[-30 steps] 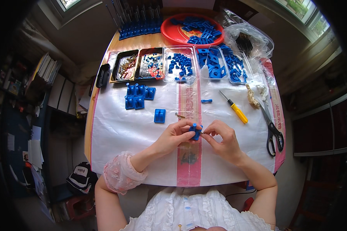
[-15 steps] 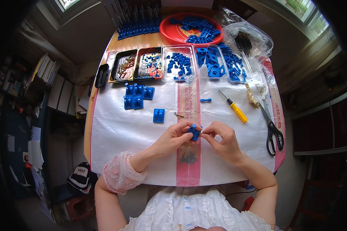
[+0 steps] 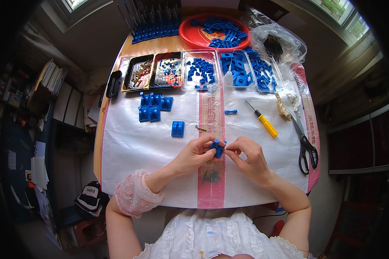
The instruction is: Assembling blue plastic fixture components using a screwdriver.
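Between the fingers of my left hand (image 3: 195, 152) is a small blue plastic bracket (image 3: 218, 149) with a round knob on top. My right hand (image 3: 247, 156) pinches at the bracket's right side; what its fingertips hold is too small to make out. Just beyond my hands lie a brass screw and nut (image 3: 200, 129). A square blue bracket base (image 3: 177, 129) rests to their left. Farther left, several blue bracket assemblies (image 3: 150, 108) stand grouped together. One slim blue piece (image 3: 231, 112) lies beyond my right hand.
Along the back stand trays of brass screws (image 3: 141, 77), small nuts (image 3: 168, 72) and blue parts (image 3: 199, 71). Behind them sits a red basin (image 3: 190, 38). At right lie a yellow-handled screwdriver (image 3: 267, 125) and black-handled scissors (image 3: 307, 151). White sheeting (image 3: 134, 146) covers the table.
Almost nothing differs. The blue bracket has shifted very slightly in my left fingers, and my right hand stays pinched against its right side.
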